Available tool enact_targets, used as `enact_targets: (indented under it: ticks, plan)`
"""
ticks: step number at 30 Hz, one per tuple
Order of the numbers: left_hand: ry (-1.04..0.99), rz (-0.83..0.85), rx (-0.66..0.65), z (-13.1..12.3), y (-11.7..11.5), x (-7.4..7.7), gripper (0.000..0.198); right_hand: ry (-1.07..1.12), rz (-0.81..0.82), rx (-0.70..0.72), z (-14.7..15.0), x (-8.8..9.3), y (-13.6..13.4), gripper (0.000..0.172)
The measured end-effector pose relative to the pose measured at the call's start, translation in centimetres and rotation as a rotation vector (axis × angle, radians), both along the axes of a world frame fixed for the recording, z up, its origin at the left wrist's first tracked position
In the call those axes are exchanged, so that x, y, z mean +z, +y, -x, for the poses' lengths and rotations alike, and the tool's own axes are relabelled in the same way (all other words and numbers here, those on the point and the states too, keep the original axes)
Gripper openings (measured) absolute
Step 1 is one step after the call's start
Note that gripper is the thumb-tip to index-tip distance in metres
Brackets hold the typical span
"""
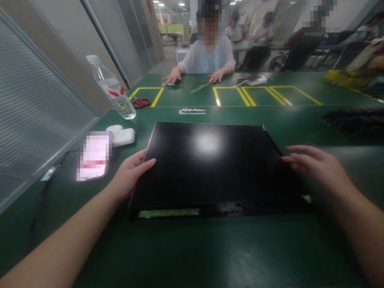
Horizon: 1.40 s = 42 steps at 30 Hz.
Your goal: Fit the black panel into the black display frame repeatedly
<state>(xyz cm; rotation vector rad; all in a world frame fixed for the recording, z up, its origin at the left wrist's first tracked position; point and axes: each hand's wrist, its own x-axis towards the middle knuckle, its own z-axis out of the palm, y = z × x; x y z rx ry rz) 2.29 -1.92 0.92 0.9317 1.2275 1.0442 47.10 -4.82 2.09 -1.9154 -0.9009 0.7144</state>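
Observation:
A flat black LCD panel (216, 168) lies in front of me, a lamp glare on its glossy face. Along its near edge runs a strip of green circuit board (169, 213). My left hand (132, 174) grips the panel's left edge, thumb on top and fingers curled around the side. At the right edge is my right hand (315, 162), its fingers stretched out and apart. One fingertip is at the panel's border; whether it touches, I cannot tell.
A water bottle (112, 90), red-handled scissors (141, 103), a white case (123, 136) and a lit phone (94, 156) stand or lie to the left. Small pale strips (192, 111) lie beyond the panel. Across the green table (192, 248) sits a person (210, 56), hands by a circuit strip (201, 87).

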Motion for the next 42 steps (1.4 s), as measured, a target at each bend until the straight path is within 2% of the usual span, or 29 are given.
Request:
enact_targets:
  ticks: [7,14,32,42]
  plan:
    - [0.007,-0.003,0.008,-0.2,-0.2,0.3,0.045,-0.034,-0.001,0.037,-0.6,-0.6,0.1,0.051]
    - [0.017,0.013,0.002,0.0,-0.2,0.1,0.049,-0.053,-0.018,0.024,0.1,0.1,-0.1,0.040]
    - [0.037,0.070,-0.009,0.2,0.0,0.2,0.045,-0.169,0.085,0.040,0.2,0.1,0.0,0.047]
    - [0.072,0.081,-0.022,0.4,0.0,0.0,0.050,-0.248,0.124,0.068,-0.9,-0.9,0.4,0.054]
